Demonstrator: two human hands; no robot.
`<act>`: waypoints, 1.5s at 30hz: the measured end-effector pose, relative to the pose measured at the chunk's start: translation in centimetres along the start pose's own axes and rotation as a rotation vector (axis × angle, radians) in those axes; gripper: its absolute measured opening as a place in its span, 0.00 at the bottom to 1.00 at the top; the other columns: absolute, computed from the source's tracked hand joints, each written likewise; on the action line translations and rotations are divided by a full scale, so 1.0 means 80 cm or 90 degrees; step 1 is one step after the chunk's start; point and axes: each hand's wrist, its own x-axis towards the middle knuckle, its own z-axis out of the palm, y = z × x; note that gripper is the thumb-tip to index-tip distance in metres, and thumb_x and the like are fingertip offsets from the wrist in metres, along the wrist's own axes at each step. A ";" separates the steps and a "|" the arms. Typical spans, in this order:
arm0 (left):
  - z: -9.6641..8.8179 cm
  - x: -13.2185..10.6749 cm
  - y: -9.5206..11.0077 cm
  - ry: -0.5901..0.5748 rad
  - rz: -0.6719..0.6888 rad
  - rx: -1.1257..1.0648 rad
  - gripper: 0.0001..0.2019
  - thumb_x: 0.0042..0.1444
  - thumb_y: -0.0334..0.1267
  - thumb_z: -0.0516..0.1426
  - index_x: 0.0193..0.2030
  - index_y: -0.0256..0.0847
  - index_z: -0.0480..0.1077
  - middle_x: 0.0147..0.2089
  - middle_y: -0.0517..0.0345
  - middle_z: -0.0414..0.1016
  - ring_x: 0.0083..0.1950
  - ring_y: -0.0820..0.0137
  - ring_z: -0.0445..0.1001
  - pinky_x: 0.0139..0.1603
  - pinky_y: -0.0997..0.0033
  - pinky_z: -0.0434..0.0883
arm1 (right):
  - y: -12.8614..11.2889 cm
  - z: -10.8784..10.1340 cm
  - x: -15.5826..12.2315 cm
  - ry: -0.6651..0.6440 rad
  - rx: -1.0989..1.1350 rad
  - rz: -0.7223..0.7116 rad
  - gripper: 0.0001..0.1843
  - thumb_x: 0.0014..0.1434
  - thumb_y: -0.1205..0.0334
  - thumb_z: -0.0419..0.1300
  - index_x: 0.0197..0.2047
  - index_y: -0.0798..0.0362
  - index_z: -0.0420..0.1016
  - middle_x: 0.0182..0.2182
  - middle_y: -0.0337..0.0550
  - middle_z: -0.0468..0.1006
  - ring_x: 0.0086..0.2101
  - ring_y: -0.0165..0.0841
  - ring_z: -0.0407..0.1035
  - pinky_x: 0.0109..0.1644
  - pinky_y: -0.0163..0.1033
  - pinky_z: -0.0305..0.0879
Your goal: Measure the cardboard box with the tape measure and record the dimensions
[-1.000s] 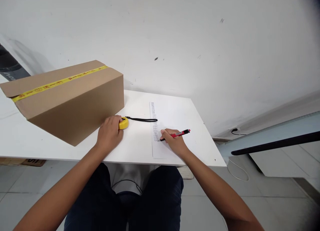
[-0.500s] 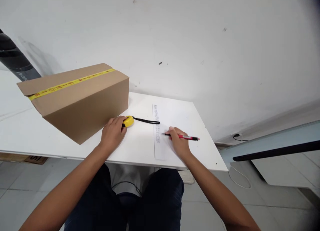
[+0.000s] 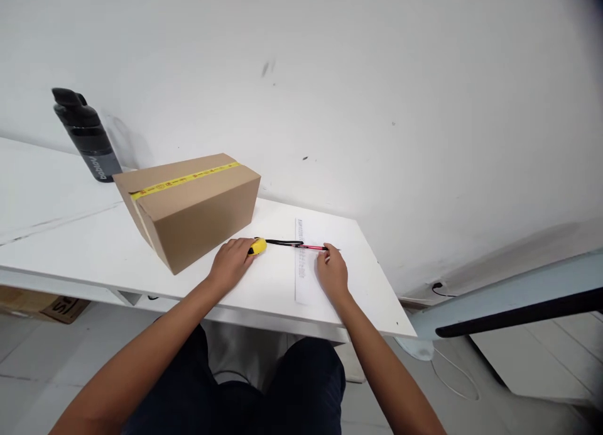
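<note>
My left hand rests on the table, its fingers wrapped round a yellow tape measure. The tape measure's black wrist strap stretches right to the edge of a printed sheet of paper. Over that sheet, my right hand grips a red and black pen between thumb and fingers. The pen lies nearly level, its red barrel pointing left to the strap's end. Beyond my left hand stands a closed cardboard box with yellow printed tape along its top.
A black bottle stands behind the box at the left. The white table meets a scuffed white wall. At the right are a pale blue panel with a black edge and a cable. Another carton sits below the table.
The pen has been turned round in my right hand, so its red barrel now points left. My view has shifted, bringing the whole bottle into sight. The left hand still holds the tape measure.
</note>
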 end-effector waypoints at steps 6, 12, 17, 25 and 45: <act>-0.002 -0.002 -0.004 0.009 0.038 -0.022 0.17 0.65 0.36 0.54 0.60 0.44 0.69 0.57 0.51 0.77 0.55 0.58 0.73 0.55 0.60 0.69 | -0.005 -0.003 0.015 -0.050 -0.084 0.064 0.16 0.70 0.58 0.56 0.56 0.54 0.74 0.50 0.50 0.79 0.47 0.40 0.74 0.53 0.50 0.72; -0.005 0.001 -0.004 0.011 0.043 -0.029 0.16 0.66 0.37 0.53 0.59 0.44 0.69 0.55 0.51 0.78 0.53 0.57 0.74 0.53 0.58 0.68 | -0.014 -0.008 0.045 -0.096 -0.128 0.101 0.18 0.68 0.56 0.61 0.58 0.52 0.72 0.56 0.49 0.75 0.49 0.40 0.74 0.52 0.51 0.74; -0.005 0.000 -0.004 0.018 0.026 -0.031 0.15 0.66 0.39 0.53 0.57 0.44 0.70 0.53 0.49 0.78 0.52 0.56 0.75 0.52 0.59 0.69 | -0.023 -0.013 0.054 -0.082 -0.132 0.113 0.19 0.68 0.55 0.61 0.58 0.53 0.72 0.56 0.49 0.74 0.50 0.40 0.74 0.52 0.52 0.75; -0.023 -0.002 0.007 0.053 0.014 -0.109 0.16 0.64 0.44 0.55 0.55 0.42 0.71 0.50 0.50 0.80 0.53 0.56 0.76 0.54 0.57 0.71 | -0.075 -0.024 -0.057 -0.087 0.082 -0.029 0.23 0.67 0.54 0.57 0.62 0.52 0.70 0.34 0.41 0.78 0.37 0.36 0.74 0.46 0.42 0.71; -0.047 -0.214 0.033 0.155 0.185 -0.089 0.32 0.62 0.52 0.56 0.72 0.56 0.57 0.61 0.48 0.75 0.53 0.54 0.79 0.49 0.55 0.80 | -0.044 0.031 -0.311 -0.213 0.977 0.247 0.30 0.48 0.30 0.68 0.35 0.49 0.76 0.14 0.33 0.66 0.14 0.22 0.49 0.18 0.31 0.46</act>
